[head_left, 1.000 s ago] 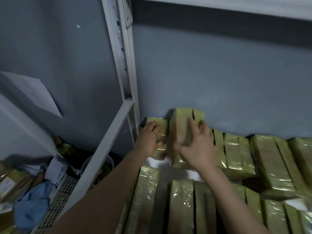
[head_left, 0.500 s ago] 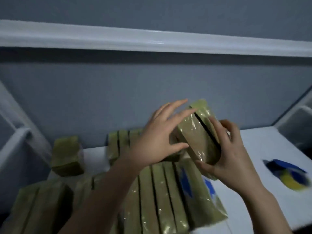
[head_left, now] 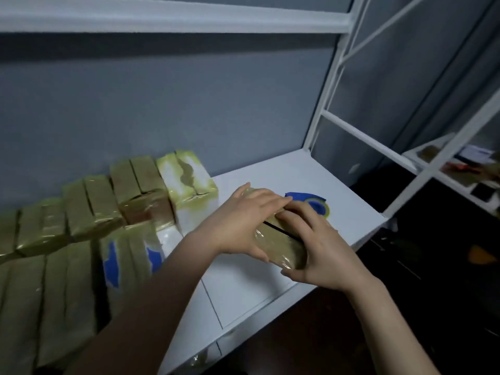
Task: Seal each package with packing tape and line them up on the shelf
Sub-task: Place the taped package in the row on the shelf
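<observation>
While left grip (head_left: 240, 220) and right grip (head_left: 316, 250) clasp package (head_left: 281, 246), over shelf (head_left: 259, 290)

Olive-green with one black line on the centre package (head_left: 282, 249), same glossy olive across the stacked packages (head_left: 81, 204) at left, white shelf (head_left: 286, 171), blue-and-yellow object (head_left: 313, 205) mid-frame, grey-blue wall (head_left: 189, 104).

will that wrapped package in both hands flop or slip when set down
Probably stiff: the package shows straight edges between the left hand and right hand. Its glossy wrap likely makes it slippery. Flat-sided, so unlikely to roll.
</observation>
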